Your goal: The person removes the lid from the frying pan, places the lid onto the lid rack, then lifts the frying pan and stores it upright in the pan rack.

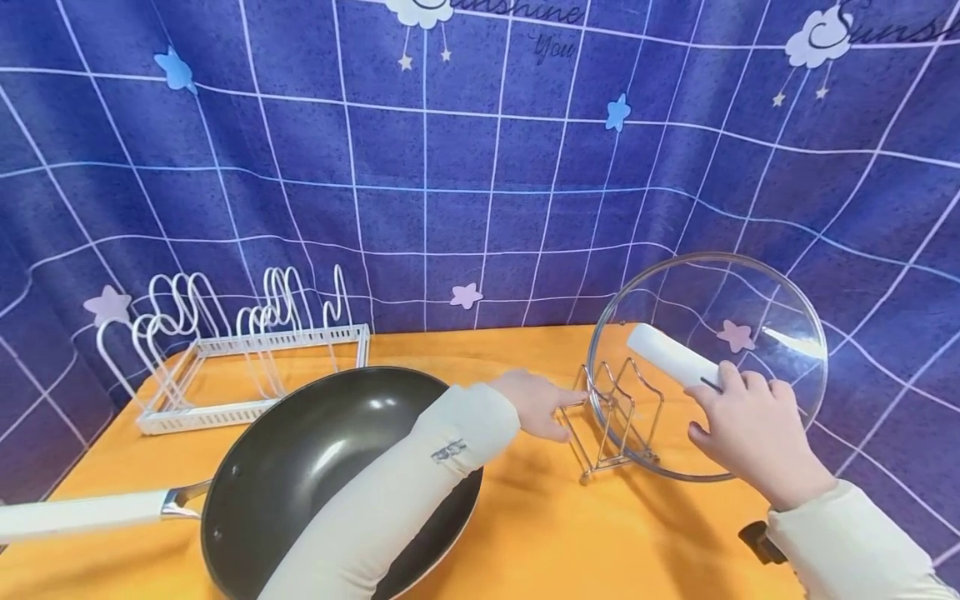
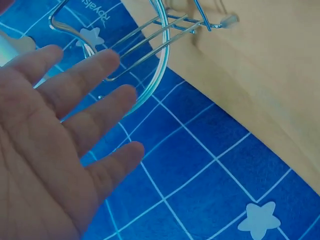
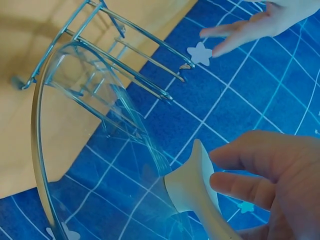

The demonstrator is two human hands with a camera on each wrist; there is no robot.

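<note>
A glass lid (image 1: 780, 317) with a metal rim stands upright in a small wire rack (image 1: 630, 408). Its white handle (image 1: 671, 354) faces my right hand (image 1: 757, 433). In the right wrist view that hand's fingertips (image 3: 220, 157) are at the edge of the handle (image 3: 187, 185), not wrapped round it; whether they touch is hard to tell. My left hand (image 1: 532, 404) is beside the rack's left side, index finger pointing toward it. The left wrist view shows its fingers (image 2: 105, 120) spread and nearly straight, holding nothing.
A dark wok (image 1: 315, 450) with a white handle (image 1: 82, 515) lies at the left, partly under my left forearm. Behind it stands a white rack (image 1: 255, 408) with looped dividers. An orange cloth (image 1: 540, 533) covers the table; a blue grid curtain (image 1: 465, 217) hangs behind.
</note>
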